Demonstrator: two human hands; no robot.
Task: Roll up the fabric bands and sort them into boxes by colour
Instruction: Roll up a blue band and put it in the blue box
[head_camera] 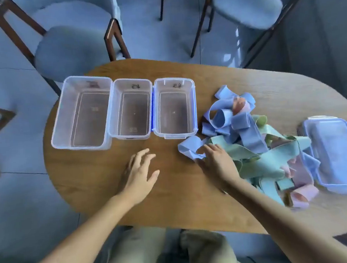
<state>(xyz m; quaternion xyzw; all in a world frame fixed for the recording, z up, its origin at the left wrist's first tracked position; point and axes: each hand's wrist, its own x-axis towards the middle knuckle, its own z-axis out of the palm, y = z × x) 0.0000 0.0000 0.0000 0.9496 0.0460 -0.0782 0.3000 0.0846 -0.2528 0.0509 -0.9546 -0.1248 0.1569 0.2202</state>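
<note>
Khaki trousers (203, 253) fill the bottom edge, and both bare forearms reach up from there over the near rim of an oval wooden table (101, 178). On bare wood below the boxes lies the left hand (139, 172), palm down with fingers loosely spread and nothing in it. At the near-left edge of the band heap the right hand (216, 161) has its fingers curled onto the end of a blue band (190, 148); whether they actually pinch it or only press on it cannot be told. That band's loose loop lies flat on the table just left of the heap. A tangled pile (258, 145) of blue, green and pink bands, none rolled, sprawls across the table's right half. Three clear boxes sit side by side, touching, along the far-left part of the table: a large box (62, 127), a middle box (113, 113) and a right box (192, 107) with blue clips, all without bands and each with a dark scrawled label on the far wall that is too blurred to read. A clear lid (336, 153) rests at the far right, against the pile. Two grey padded chairs (68, 50) stand beyond the table.
</note>
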